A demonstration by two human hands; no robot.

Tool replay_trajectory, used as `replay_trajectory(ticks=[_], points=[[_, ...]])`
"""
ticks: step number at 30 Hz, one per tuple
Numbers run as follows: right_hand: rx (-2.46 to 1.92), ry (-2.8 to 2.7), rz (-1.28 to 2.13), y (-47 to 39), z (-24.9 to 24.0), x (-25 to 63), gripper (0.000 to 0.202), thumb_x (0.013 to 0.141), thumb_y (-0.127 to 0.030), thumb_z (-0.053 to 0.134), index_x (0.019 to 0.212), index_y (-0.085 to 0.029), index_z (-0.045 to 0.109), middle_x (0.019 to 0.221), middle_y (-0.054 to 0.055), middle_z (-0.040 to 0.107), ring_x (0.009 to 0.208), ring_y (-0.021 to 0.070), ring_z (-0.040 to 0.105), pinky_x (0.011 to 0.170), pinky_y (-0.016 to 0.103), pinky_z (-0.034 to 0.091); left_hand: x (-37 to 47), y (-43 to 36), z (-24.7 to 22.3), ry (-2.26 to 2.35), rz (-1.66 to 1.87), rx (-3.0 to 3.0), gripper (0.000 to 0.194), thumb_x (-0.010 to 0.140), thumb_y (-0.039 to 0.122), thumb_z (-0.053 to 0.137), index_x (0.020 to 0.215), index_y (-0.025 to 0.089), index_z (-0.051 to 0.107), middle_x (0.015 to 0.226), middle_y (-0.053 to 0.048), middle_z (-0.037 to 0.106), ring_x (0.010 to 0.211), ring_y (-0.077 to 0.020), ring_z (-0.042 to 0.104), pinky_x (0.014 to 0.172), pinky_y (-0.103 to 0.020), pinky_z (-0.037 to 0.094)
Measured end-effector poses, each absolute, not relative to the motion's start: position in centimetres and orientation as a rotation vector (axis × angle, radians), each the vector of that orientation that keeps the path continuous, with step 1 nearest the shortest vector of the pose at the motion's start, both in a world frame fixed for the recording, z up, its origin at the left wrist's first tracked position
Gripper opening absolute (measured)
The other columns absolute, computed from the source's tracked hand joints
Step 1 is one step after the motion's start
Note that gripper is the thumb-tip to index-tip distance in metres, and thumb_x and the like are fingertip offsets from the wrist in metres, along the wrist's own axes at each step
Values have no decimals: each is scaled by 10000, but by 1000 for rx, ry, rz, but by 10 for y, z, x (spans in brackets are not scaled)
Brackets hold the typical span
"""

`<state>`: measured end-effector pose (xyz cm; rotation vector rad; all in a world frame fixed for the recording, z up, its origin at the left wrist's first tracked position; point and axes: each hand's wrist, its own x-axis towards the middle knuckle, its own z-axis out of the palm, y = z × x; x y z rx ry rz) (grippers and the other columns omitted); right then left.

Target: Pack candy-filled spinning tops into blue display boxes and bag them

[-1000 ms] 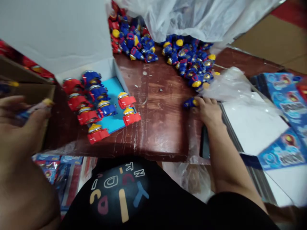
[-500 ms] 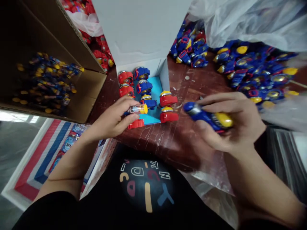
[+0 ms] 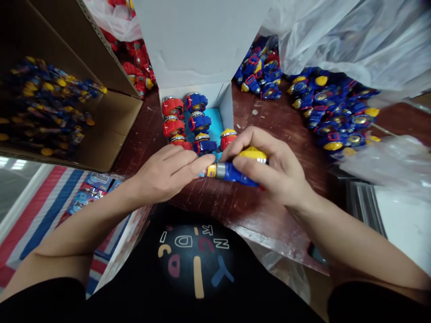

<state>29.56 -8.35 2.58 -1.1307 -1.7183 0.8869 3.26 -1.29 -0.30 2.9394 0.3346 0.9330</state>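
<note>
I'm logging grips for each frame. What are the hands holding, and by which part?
The right hand grips a blue toy around its body, under the yellow cap. The left hand pinches a small piece at the toy's silver end.

The toy (image 3: 237,169) in the hands was blue with a yellow top and a silver band. The toys in the tray (image 3: 183,121) were red and blue, capped in yellow, on a turquoise tray floor (image 3: 217,123) with white walls. The table (image 3: 276,125) was dark reddish brown, scuffed pale. The loose pile (image 3: 333,116) was mostly blue with yellow and red. The cardboard box (image 3: 111,121) was brown. The shirt (image 3: 195,264) was black with multicoloured letters.
</note>
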Motion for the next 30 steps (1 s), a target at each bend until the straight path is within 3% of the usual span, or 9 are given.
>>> replay_trajectory(ticks=[3, 6, 11, 14, 17, 20, 23, 27, 30], points=[[-1177, -1662, 973, -82, 27, 306, 362, 999, -495, 741, 1261, -269, 634, 1234, 49, 716, 1048, 203, 736, 817, 324, 660, 31, -5, -7, 507, 903, 2860, 442, 1096, 219, 566, 1537, 239, 582, 1099, -75, 728, 946, -212, 696, 856, -349, 598], [-1156, -1750, 928, -82, 28, 318, 723, 876, -423, 906, 1504, -339, 558, 1456, 46, 661, 1245, 250, 720, 959, 386, 687, 26, 0, -8, 678, 802, 2666, 476, 1113, 382, 583, 1546, 183, 578, 1270, -133, 712, 1129, -239, 694, 972, -369, 612], [-1280, -1583, 945, -79, 20, 315, 410, 977, -403, 810, 1369, -316, 730, 1239, 17, 790, 1090, 255, 788, 917, 443, 714, 25, 3, -19, 658, 1023, 2713, 469, 1091, 435, 633, 1490, 189, 652, 1206, -125, 740, 1077, -274, 702, 1007, -441, 575], [-1340, -1647, 827, -84, 25, 319, 475, 1013, -400, 770, 1478, -356, 684, 1329, 14, 769, 1083, 248, 781, 938, 446, 686, 26, 2, -26, 734, 1111, 2778, 555, 1086, 482, 640, 1589, 255, 572, 1341, -121, 728, 1176, -316, 714, 1074, -502, 532], [-1477, -1933, 347, -99, 42, 336, 684, 987, -374, 808, 1616, -441, 549, 1392, 14, 746, 1043, 255, 761, 880, 428, 611, 18, -5, -34, 710, 979, 2791, 754, 1037, 568, 702, 1676, 267, 439, 1631, -144, 572, 1471, -354, 587, 1185, -517, 470], [-1430, -2397, -58, -112, 53, 342, 720, 1037, -308, 731, 1699, -317, 447, 1291, 90, 762, 998, 278, 727, 719, 414, 525, 5, -16, -48, 595, 827, 2772, 549, 1020, 434, 772, 1525, 310, 595, 1600, -65, 620, 1560, -309, 516, 1253, -504, 389], [-1184, -2715, -257, -111, 45, 324, 530, 1078, -130, 583, 1605, -123, 525, 1111, 94, 778, 912, 241, 685, 585, 354, 444, -5, -26, -63, 642, 848, 2706, 321, 1021, 232, 754, 1329, 310, 708, 1522, -12, 686, 1541, -274, 547, 1245, -510, 363], [-1055, -2790, -400, -102, 27, 295, 375, 1074, -64, 534, 1435, -80, 635, 889, 29, 738, 811, 201, 607, 561, 319, 405, -4, -31, -69, 683, 918, 2699, 276, 1038, 246, 735, 1308, 307, 723, 1519, -13, 686, 1520, -260, 573, 1217, -513, 377], [-1045, -2869, -351, -100, 31, 287, 356, 1079, -58, 463, 1375, -82, 660, 861, 30, 715, 847, 227, 598, 613, 340, 441, -1, -32, -68, 701, 919, 2699, 247, 1048, 266, 723, 1293, 302, 737, 1521, -19, 684, 1523, -259, 570, 1219, -505, 366]])
